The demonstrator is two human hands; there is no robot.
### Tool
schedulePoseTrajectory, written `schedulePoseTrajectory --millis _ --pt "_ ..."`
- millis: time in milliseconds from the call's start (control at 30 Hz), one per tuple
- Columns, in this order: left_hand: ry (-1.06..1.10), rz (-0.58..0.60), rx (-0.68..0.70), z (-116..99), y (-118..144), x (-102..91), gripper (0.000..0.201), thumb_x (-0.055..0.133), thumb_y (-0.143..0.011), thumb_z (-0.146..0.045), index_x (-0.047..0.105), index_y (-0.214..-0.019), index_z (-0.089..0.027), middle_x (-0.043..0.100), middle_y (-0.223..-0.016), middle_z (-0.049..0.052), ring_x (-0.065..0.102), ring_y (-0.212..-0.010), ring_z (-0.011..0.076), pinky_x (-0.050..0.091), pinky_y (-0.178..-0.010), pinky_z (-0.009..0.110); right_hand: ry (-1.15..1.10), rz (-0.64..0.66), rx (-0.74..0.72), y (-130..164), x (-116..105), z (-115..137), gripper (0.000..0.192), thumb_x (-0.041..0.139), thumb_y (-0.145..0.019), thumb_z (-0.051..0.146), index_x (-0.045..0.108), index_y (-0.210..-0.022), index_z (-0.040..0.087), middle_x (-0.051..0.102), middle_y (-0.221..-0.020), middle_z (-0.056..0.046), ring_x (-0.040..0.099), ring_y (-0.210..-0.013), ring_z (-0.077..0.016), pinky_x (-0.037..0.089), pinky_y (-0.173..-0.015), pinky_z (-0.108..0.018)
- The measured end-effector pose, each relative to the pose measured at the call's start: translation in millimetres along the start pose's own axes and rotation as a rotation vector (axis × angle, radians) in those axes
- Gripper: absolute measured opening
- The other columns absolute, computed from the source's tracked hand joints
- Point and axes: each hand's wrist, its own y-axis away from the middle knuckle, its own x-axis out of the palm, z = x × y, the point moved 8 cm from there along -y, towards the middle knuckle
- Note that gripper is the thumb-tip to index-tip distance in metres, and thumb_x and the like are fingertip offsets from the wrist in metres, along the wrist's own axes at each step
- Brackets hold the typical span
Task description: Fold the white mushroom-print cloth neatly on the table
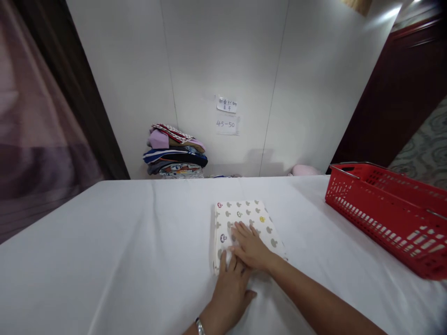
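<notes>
A white cloth [249,214] with grey, red, yellow and purple mushroom-like prints lies folded into a flat rectangle on the white-covered table. My right hand [250,247] rests on its middle, palm down, with the fingers stretched out. Lower and to the left, my left hand [232,288] touches the cloth's near edge with its fingers spread. The fingertips of the left hand lie close against the right hand. Part of the near edge is hidden beneath both hands.
A red plastic basket [377,214] with wire handles stands at the table's right side. Behind the far edge is a stack of folded fabrics [176,156]. Handwritten paper signs [227,124] hang on the wall, and a curtain [38,121] hangs at the left.
</notes>
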Motion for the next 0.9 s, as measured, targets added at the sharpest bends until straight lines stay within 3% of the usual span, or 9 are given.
schedulePoseTrajectory --millis 133,267,533,667,800,900 --pt "0.069 0.041 -0.028 1.5 -0.4 0.8 0.059 0.063 -0.076 -0.045 0.046 -0.132 -0.033 0.05 -0.138 0.004 0.033 -0.134 0.0324 0.006 -0.112 0.066 -0.035 0.087 -0.112 -26.7 16.3 24.4 0.067 0.029 -0.093 0.055 0.026 -0.146 0.014 0.016 -0.154 -0.011 0.006 -0.143 -0.0247 0.003 -0.115 -0.049" --pt "0.091 0.037 -0.046 1.5 -1.4 1.7 0.058 0.064 -0.076 -0.046 0.048 -0.131 -0.032 0.049 -0.138 0.004 0.034 -0.133 0.0316 0.007 -0.112 0.065 -0.046 0.133 -0.137 -40.5 28.3 24.5 0.07 0.033 -0.092 0.054 0.021 -0.148 0.013 0.012 -0.155 -0.011 0.004 -0.143 -0.0239 0.001 -0.115 -0.048" --pt "0.064 0.044 -0.04 2.8 0.1 4.6 0.065 0.061 -0.077 -0.046 0.039 -0.137 -0.036 0.041 -0.145 0.001 0.028 -0.136 0.035 0.006 -0.112 0.067 -0.132 0.129 -0.128 -25.1 18.8 20.9 0.061 0.032 -0.094 0.052 0.028 -0.146 0.018 0.019 -0.154 -0.009 0.01 -0.143 -0.0221 0.007 -0.115 -0.046" --pt "0.034 0.045 -0.019 4.3 0.8 11.3 0.069 0.058 -0.079 -0.046 0.032 -0.142 -0.034 0.035 -0.149 0.003 0.022 -0.139 0.0341 0.006 -0.112 0.066 -0.026 0.016 -0.078 16.0 9.6 -8.4 0.053 0.034 -0.095 0.048 0.036 -0.142 0.024 0.031 -0.15 -0.007 0.021 -0.14 -0.0239 0.01 -0.114 -0.051" --pt "-0.047 0.063 -0.002 4.0 0.9 14.1 0.072 0.061 -0.078 -0.035 0.03 -0.143 -0.03 0.021 -0.154 0.008 0.012 -0.141 0.0353 0.009 -0.109 0.068 0.138 -0.151 0.145 61.9 6.2 -64.5 0.055 0.031 -0.095 0.048 0.036 -0.142 0.021 0.03 -0.15 -0.008 0.021 -0.14 -0.0258 0.011 -0.113 -0.054" --pt "-0.071 0.08 -0.003 5.0 0.8 14.1 0.071 0.06 -0.079 -0.036 0.03 -0.143 -0.032 0.02 -0.154 0.006 0.013 -0.141 0.0343 0.01 -0.11 0.067 0.165 -0.254 0.187 79.3 11.0 -85.3 0.054 0.027 -0.097 0.047 0.036 -0.142 0.021 0.03 -0.15 -0.007 0.02 -0.141 -0.0235 0.019 -0.112 -0.05"
